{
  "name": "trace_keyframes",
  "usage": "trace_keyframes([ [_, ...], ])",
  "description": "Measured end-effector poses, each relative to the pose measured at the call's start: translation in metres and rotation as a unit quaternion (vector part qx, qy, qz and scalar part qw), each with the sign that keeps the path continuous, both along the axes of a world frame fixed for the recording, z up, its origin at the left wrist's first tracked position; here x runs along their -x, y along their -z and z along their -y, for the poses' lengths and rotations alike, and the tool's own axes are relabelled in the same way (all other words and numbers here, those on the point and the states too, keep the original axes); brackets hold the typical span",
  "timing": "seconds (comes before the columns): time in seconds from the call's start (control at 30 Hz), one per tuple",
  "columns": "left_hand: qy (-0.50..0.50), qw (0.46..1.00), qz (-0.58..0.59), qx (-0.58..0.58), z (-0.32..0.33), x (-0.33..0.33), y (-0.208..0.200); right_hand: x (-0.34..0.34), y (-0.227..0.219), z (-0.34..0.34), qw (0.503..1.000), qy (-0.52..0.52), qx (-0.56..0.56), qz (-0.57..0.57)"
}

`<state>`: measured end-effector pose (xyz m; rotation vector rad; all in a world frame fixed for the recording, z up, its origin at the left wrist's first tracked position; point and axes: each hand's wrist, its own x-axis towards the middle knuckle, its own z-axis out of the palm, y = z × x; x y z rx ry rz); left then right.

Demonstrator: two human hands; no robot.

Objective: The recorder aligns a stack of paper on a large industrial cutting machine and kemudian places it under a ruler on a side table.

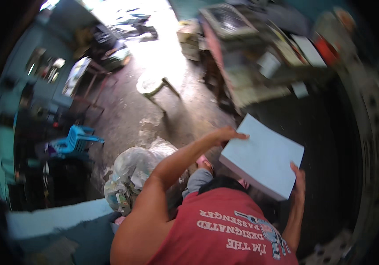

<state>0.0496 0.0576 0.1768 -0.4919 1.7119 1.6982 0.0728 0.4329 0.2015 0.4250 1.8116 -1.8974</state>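
A thick, pale rectangular block point(266, 154), which looks like a stack of paper or a flat box, is held up in front of my body, tilted. My left hand point(230, 135) grips its far left edge, with the thumb lying on the top face. On the opposite side my right hand point(299, 177) is closed round the near right edge, its thumb over the top. The fingers beneath the block are hidden on both hands.
A cluttered table point(260, 95) with papers stands at the far right. Ahead is a stool point(150, 84) on the concrete floor. Stuffed plastic bags point(132, 170) lie by my left side, near a low wall point(61, 216). A blue plastic chair point(78, 139) stands farther left.
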Motion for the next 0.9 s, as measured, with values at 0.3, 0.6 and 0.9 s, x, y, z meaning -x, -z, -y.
trace_keyframes([
  [0.3, -0.209, 0.975, -0.076, -0.021, 0.23, -0.076, -0.034, 0.086, -0.009, 0.264, 0.982, -0.185, 0.015, -0.026],
  [0.6, -0.358, 0.933, -0.033, 0.0, 0.434, -0.141, -0.019, 0.15, -0.022, 0.558, 0.926, -0.374, 0.05, 0.008],
  [0.9, -0.571, 0.817, -0.081, -0.022, 0.587, -0.16, -0.02, 0.2, -0.021, 0.83, 0.871, -0.489, 0.043, -0.011],
])
